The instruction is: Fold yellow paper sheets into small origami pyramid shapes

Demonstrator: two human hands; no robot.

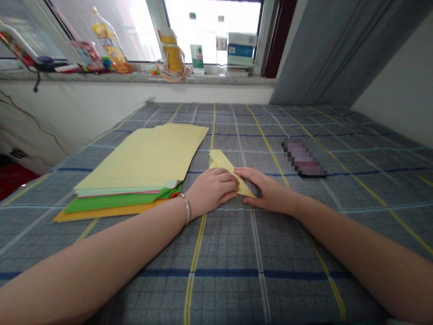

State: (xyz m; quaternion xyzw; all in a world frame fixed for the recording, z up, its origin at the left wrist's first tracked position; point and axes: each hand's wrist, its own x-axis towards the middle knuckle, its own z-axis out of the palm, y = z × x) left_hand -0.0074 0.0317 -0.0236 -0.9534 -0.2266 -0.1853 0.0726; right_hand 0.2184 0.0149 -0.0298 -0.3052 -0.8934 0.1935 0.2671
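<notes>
A small folded sheet of pale yellow paper (221, 159) lies on the checked cloth in front of me, one end narrow and the near right end pointed. My left hand (214, 189), with a silver bangle at its wrist, rests over the paper's left side, its fingers together and bent onto it. On the other side, my right hand (267, 189) has its fingers along the far edge and its thumb by the pointed corner, gripping the paper between them. Part of the paper is hidden under the left fingers.
A stack of coloured paper (145, 153), yellow on top with green and orange below, lies left of my hands. A blurred phone (304, 158) rests at the right on the checked cloth (230, 253). Bottles, including a clear one (197, 58), and boxes (241, 49) line the windowsill.
</notes>
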